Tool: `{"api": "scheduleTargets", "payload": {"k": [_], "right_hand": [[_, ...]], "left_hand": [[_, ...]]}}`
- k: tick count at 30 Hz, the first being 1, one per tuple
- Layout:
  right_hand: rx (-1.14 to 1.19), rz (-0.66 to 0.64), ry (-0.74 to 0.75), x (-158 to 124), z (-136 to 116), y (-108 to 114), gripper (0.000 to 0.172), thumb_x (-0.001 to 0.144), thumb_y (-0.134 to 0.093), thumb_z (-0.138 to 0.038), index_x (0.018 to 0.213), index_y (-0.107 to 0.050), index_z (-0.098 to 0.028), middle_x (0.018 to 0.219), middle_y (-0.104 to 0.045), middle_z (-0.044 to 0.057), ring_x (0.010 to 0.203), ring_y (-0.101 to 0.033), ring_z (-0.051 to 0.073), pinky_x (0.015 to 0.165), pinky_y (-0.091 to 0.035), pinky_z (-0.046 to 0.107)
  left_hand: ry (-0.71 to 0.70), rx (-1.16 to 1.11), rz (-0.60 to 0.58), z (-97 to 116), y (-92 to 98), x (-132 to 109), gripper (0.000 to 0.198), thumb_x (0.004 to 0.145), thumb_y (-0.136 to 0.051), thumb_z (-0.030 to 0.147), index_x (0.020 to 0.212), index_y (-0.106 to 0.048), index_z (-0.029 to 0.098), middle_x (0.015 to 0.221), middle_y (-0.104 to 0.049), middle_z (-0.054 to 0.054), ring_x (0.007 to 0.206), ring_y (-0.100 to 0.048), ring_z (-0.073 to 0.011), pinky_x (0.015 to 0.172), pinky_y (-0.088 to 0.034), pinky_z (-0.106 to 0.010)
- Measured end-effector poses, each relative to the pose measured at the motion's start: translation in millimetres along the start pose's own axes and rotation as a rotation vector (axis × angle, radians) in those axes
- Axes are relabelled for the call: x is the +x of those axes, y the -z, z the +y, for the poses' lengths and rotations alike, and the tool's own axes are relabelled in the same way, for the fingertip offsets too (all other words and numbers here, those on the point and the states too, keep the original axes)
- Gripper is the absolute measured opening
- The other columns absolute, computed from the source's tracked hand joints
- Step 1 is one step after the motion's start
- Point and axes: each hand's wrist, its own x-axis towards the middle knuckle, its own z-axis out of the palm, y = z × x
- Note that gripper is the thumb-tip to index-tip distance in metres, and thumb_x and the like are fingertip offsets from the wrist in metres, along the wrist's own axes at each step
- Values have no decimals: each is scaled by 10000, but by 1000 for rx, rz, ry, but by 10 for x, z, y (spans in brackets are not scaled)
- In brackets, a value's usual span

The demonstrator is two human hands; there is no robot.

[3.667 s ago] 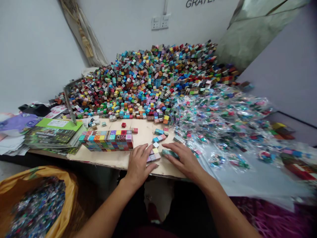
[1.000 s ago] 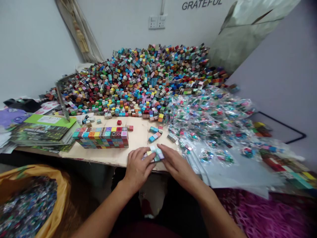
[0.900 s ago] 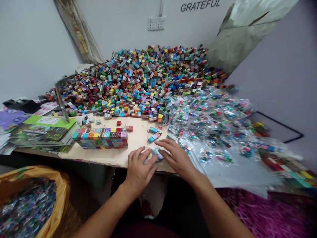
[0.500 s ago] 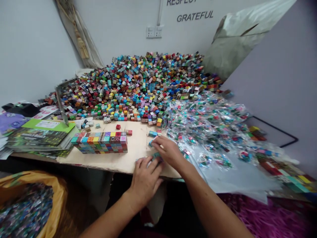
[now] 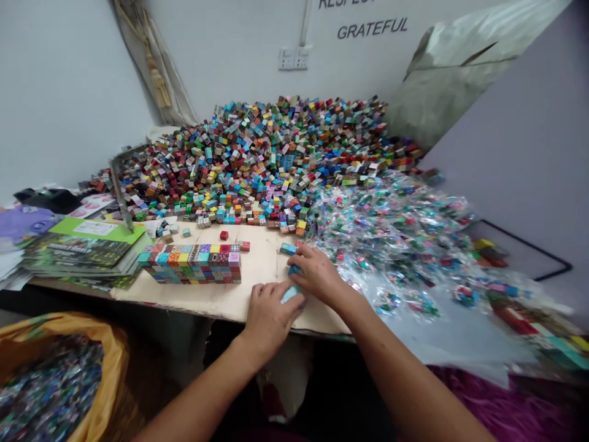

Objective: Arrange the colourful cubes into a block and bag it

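My left hand (image 5: 270, 312) is curled on the cardboard near the table's front edge, its fingers around a light blue block (image 5: 290, 294). Just beyond it, my right hand (image 5: 319, 274) closes its fingertips on a small blue cube (image 5: 295, 269). Another blue cube (image 5: 288, 248) lies past the right fingertips, with a red patterned one partly hidden beside it. To the left stands a long block of patterned cubes (image 5: 197, 272) stacked in rows. A single red cube (image 5: 224, 235) lies behind that block.
A big heap of coloured cubes (image 5: 257, 147) rises against the wall. Clear plastic packets (image 5: 391, 227) cover the right side. Booklets (image 5: 83, 252) are stacked at left, near a metal strip (image 5: 120, 193). An orange bag (image 5: 117, 362) of shiny packets stands below.
My right hand has drawn slightly away from my left, and the light blue block shows more between them. The whole view has shifted a little as the head turned left.
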Motion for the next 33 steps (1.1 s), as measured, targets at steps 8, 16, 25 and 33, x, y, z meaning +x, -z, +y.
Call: {"api": "scheduleTargets", "payload": {"k": [8,16,25,33], "right_hand": [[415,44,155,-563,6,-63,373,794,-587,-159,1164,-558,-193,1108,-556,103,1053,-515,233,897,-449,372],[479,125,79,-559,19,39,327,892,-543,-295,1211,-536,-221,1173,-564,82,1093,-505,227,930,-420,362],[26,9,-136,87,262,-83,472,741,-658,-183,1206,-583,-183,1168,-591,89,1053,-483,292,877,-376,377],[56,-8,-38,-160,303,-83,405,772,-666,-270,1162,-585,-199,1033,-631,59,994,-491,252,839,-362,327]], "left_hand": [[-133,-92,-9,-309,81,-66,279,895,-532,347,1162,-586,287,1169,-618,-52,1039,-553,-206,851,-398,-374],[-90,-43,-41,-254,144,-65,432,831,-627,336,1242,-521,260,1234,-596,-74,1144,-510,-256,955,-355,-467],[-45,-76,-94,-30,25,61,458,803,-661,293,1231,-519,215,1188,-620,-72,1099,-542,-241,918,-391,-445],[-15,-119,-73,-243,81,-5,409,842,-610,280,1239,-523,236,1170,-631,-75,1080,-556,-223,901,-381,-406]]}}
